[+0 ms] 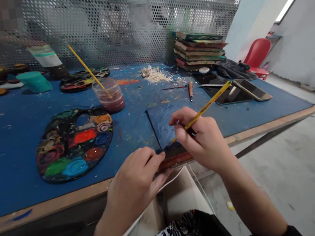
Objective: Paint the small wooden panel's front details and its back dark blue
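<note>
My right hand (pixel 205 140) is closed around a slim yellow paintbrush (pixel 211 103). Its lower end points down at a small square board (pixel 162 123) painted in streaky dark blue, close to the near edge. Whether the bristles touch the paint is hard to see. With the fingers on top and the thumb below, my left hand (pixel 135 174) grips the near left corner of that board, which lies at the table's front edge. A palette (pixel 70 147) with several wet colours lies left of the board. Behind it stands a clear plastic cup (pixel 109 95) of purplish water, a second yellow-handled brush (pixel 84 65) leaning in it.
A blue tabletop (pixel 136 133) carries a second palette (pixel 78 81), a teal cup (pixel 34 82), wood shavings (pixel 155 74), stacked boards (pixel 199 48), a tablet (pixel 227 91) and a phone (pixel 252 89). A perforated metal screen (pixel 117 25) rises behind. A red chair (pixel 259 55) stands to the right.
</note>
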Motion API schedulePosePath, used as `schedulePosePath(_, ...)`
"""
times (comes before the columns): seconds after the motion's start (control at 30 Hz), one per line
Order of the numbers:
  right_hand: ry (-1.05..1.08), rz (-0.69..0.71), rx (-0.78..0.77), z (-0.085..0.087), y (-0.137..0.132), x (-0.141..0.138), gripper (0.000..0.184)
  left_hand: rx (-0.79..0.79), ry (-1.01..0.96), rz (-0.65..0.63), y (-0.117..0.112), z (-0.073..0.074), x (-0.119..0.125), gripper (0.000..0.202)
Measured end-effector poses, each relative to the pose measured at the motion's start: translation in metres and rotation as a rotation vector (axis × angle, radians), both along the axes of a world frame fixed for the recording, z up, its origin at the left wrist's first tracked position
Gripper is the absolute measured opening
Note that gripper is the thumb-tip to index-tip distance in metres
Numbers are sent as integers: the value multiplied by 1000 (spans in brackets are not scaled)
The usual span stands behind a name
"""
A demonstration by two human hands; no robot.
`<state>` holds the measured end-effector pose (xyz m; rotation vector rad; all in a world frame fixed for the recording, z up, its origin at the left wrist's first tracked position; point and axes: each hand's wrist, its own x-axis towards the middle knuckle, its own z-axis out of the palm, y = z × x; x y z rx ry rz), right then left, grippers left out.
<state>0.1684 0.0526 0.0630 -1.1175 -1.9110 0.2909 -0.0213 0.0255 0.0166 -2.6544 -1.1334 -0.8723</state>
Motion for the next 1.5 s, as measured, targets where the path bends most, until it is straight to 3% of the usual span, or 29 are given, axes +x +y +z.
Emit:
schedulePosePath(0.13,20,-58,13,-7,1,19,12,23,4,2,1,-2,0,14)
schedulePosePath(0.33,24,-321,112,-10,-6,48,15,46,2,-10,3,-4,1,18)
schedulePosePath(0.57,72,-40,99,-4,-14,1,13,10,-9,-8,1,-1,1,10)
schedulePosePath(0.7,44,-11,67,-8,-11,-4,13,-13,-6,-8,1,0,1,9)
schedulePosePath(0.83,42,-173,89,-16,-9,26,14,12,-8,1,1,-2,1,16)
schedulePosePath(0.97,20,-454,166,-19,-7,64,16,33,-18,-13,2,-4,0,16)
schedulePosePath(1.07,-21,-566,227,-17,-5,71,15,43,-28,-17,3,-5,0,16)
schedulePosePath(1.23,-70,-331,173,-11,-5,36,14,12,-18,-13,3,-4,0,16)
schedulePosePath(1.37,66,-147,26,-11,-3,18,14,1,-5,-8,2,-3,0,16)
schedulePosePath(1.5,222,-239,-92,-20,1,43,15,22,-8,-8,2,-3,0,17)
